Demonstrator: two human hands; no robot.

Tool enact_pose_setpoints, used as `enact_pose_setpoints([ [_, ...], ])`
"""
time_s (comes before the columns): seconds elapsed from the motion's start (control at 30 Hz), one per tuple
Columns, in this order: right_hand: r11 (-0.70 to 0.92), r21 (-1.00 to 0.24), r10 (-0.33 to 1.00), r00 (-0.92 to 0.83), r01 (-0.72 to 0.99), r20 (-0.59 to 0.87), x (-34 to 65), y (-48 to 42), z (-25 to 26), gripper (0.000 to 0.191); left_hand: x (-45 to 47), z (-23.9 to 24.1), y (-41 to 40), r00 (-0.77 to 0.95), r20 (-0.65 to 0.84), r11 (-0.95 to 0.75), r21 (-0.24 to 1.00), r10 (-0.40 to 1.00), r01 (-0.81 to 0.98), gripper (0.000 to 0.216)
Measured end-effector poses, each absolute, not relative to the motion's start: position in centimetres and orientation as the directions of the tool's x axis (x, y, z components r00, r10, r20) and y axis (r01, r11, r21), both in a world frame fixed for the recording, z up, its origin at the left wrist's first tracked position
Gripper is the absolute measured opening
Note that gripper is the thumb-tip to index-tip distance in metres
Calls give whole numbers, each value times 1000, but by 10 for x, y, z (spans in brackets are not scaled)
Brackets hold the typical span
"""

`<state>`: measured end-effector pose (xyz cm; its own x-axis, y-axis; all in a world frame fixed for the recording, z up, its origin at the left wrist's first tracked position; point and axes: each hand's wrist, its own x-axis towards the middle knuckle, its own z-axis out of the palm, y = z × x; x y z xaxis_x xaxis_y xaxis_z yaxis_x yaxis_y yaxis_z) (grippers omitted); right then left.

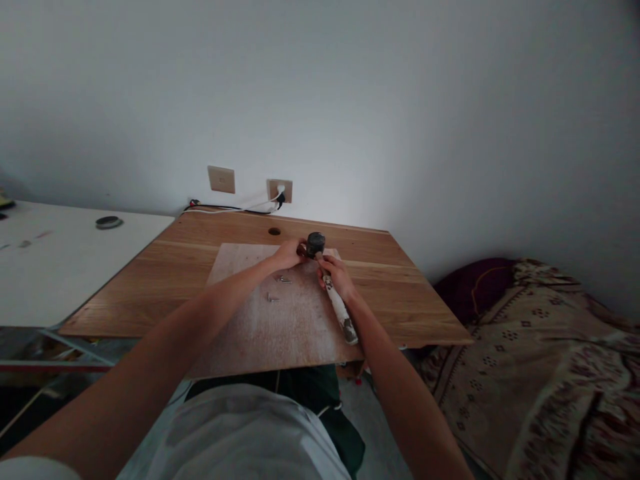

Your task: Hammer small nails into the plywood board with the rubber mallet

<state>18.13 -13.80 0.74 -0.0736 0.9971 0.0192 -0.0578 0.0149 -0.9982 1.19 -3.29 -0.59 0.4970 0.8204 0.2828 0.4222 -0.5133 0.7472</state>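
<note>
Well, working from near to far at my remote end, I take the pale board (280, 340) as my landmark. Over its right-hand part slants the mallet (339, 305), butt towards me, dark head near the board's far edge. I judge it stiff, sturdy and head-heavy; the handle's flaked white coating should feel rough rather than slippery. I would hold it along that handle, lower for reach, closer up for control. Around the board's middle lie small metal fasteners (284, 280), likely light, hard and slippery, best pinched by the shank. Farther up, I see the right hand (337, 272) with its fingers wrapped round the handle, just below the head. The left hand (289, 255) is beside the head at the board's far side; in this dim view I cannot tell whether its fingers pinch anything. Beyond the board, the table (400, 300) has a round hole (274, 231).
</note>
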Motion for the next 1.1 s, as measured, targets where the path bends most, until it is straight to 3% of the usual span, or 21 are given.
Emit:
enact_pose_setpoints([
  [0.43,30,-999,998,-49,-34,31,183,-139,10,34,11,-2,-33,543,261,-525,744,798,413,37],
  [0.57,27,-999,998,-55,-31,29,182,-140,9,34,-15,27,-21,669,169,-588,660,723,469,44],
  [0.63,15,-999,998,-53,-33,17,182,-140,8,35,-39,47,-18,708,73,-606,583,703,541,32],
  [0.73,2,-999,999,-36,-41,4,182,-139,6,35,-75,70,-27,803,-186,-660,481,566,577,21],
  [0.83,4,-999,1000,-30,-40,5,182,-138,5,34,-96,76,-50,761,-374,-689,332,530,644,17],
  [0.97,17,-1000,1000,-21,-27,17,181,-140,7,34,-99,70,-71,757,-364,-749,197,543,632,12],
  [1.1,11,-1000,1000,-24,-24,12,180,-141,8,35,-92,66,-68,792,-300,-748,273,532,605,7],
])
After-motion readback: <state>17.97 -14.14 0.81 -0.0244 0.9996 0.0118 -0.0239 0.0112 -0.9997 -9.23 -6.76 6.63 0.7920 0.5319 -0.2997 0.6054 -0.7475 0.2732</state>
